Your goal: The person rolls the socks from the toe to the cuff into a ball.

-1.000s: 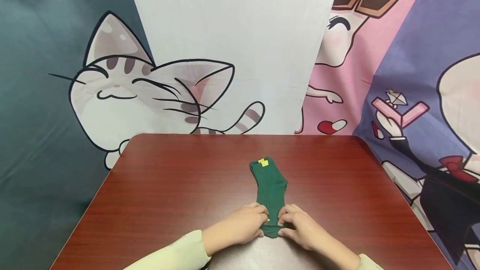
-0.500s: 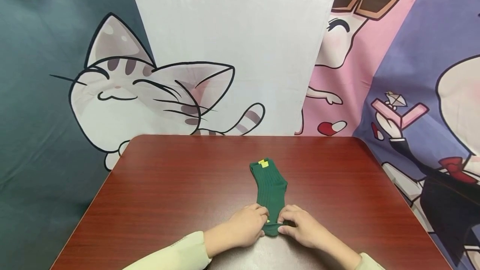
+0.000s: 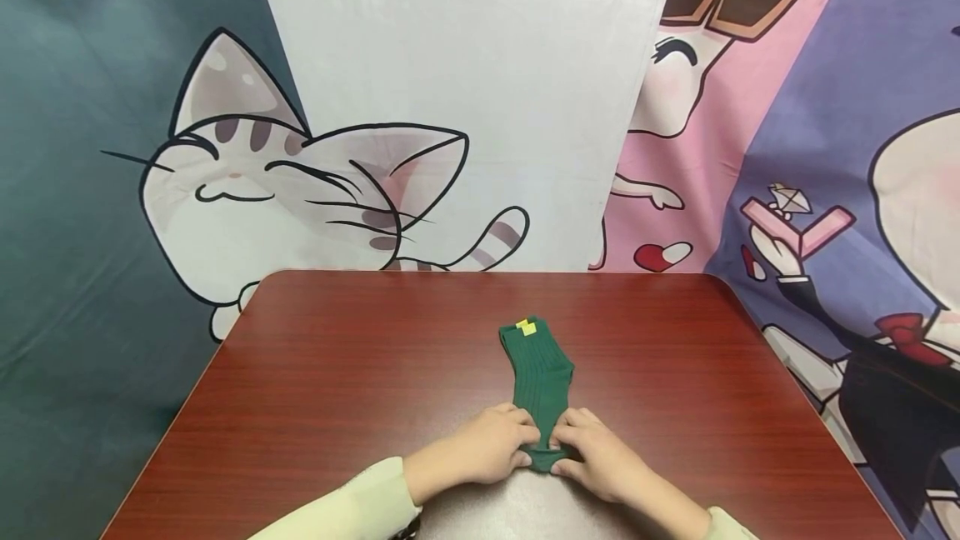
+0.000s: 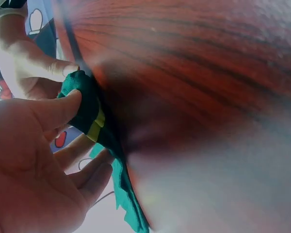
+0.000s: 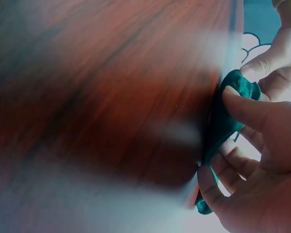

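Green ribbed socks (image 3: 542, 382), seemingly a pair laid together, lie lengthwise on the table, with yellow patches at the far cuff end. Their near end is turned up into a small fold. At the left edge of that fold, my left hand (image 3: 495, 444) pinches the fabric between thumb and fingers. Opposite it, my right hand (image 3: 597, 454) pinches the right edge. The left wrist view shows the rolled sock end (image 4: 85, 97) with a yellow strip beside the left thumb. In the right wrist view, the right thumb presses on the rolled green fabric (image 5: 238, 83).
The reddish-brown wooden table (image 3: 360, 348) stretches around the socks on all sides. Behind it hangs a cloth backdrop (image 3: 480, 48) printed with a cartoon cat and figures.
The right hand's fingertips have shifted slightly left, further over the sock's near end. The left hand has barely moved, and the rest of the socks lies as before.
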A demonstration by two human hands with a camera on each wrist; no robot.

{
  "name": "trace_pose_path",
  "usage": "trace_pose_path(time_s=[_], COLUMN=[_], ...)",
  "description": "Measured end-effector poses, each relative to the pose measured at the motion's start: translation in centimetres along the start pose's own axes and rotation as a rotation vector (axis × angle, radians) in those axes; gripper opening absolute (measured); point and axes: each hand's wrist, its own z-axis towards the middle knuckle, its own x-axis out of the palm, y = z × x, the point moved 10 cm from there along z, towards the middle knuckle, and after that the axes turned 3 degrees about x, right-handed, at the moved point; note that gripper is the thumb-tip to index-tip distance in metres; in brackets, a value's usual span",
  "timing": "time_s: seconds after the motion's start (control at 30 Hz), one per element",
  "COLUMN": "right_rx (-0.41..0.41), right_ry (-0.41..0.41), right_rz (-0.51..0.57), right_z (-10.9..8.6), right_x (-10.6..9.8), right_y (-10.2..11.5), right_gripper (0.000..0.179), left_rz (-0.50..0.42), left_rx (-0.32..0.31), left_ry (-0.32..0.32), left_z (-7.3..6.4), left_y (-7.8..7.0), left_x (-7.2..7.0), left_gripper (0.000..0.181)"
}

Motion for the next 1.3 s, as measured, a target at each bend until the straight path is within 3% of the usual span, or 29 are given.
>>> trace_pose_path(time_s=[0.2,0.33,0.63,0.9,1.3], right_rx=[-0.011,-0.003,-0.022,-0.019,0.113], right_ry=[-0.008,-0.008,-0.016,-0.050,-0.040], right_rz=[0.005,0.031,0.055,0.043,-0.094], right_z=[-0.1,-0.2,-0.2,0.0,0.3], right_x=[-0.1,-0.2,-0.5,-0.7,0.0], right_y=[0.1,-0.2,-0.1,0.0,-0.8], right_gripper=[0.009,0.003,0.010,0.016,0.021], left_rz=[-0.050,-0.035,-0.002,-0.098,-0.065], left_rx=[-0.025,-0.042,-0.066,-0.092,-0.138], left_ry=[0.000,0.003,0.009,0.008,0.057], left_z=[-0.1,-0.1,0.0,0.0,0.0], left_y=[0.3,0.3,0.0,0.5,0.7], left_x=[0.2,0.1,-0.3,-0.3,0.6], left_gripper=[0.025,0.035,0.022,0.024,0.020])
